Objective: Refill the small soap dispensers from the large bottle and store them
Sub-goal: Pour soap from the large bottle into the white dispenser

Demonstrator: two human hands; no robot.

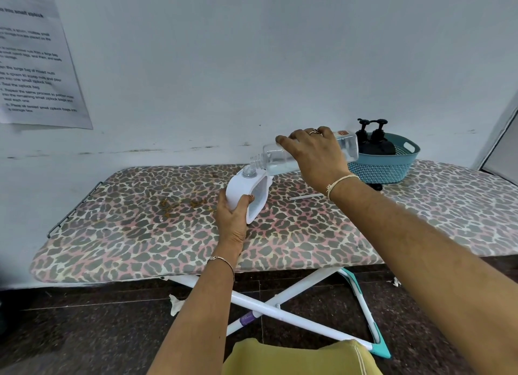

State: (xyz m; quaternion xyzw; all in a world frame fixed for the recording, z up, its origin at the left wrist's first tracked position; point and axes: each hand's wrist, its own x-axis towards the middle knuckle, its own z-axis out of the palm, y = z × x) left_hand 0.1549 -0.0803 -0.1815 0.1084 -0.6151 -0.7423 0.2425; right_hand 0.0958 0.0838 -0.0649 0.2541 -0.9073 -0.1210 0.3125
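My left hand (pixel 233 220) grips a small white soap dispenser (pixel 246 192), tilted, with its open neck pointing up and back. My right hand (pixel 316 156) holds a large clear bottle (pixel 277 157) nearly horizontal, its open mouth just above the dispenser's neck. Clear liquid lies in the bottle's lower side. Two black pump dispensers (pixel 377 143) stand in a teal basket (pixel 392 167) at the back right.
Everything sits on an ironing board (pixel 140 234) with a leopard-print cover, pushed against a white wall. A thin white tube (pixel 305 197) lies on the board near my right wrist. A printed sheet (pixel 36 63) hangs on the wall at left.
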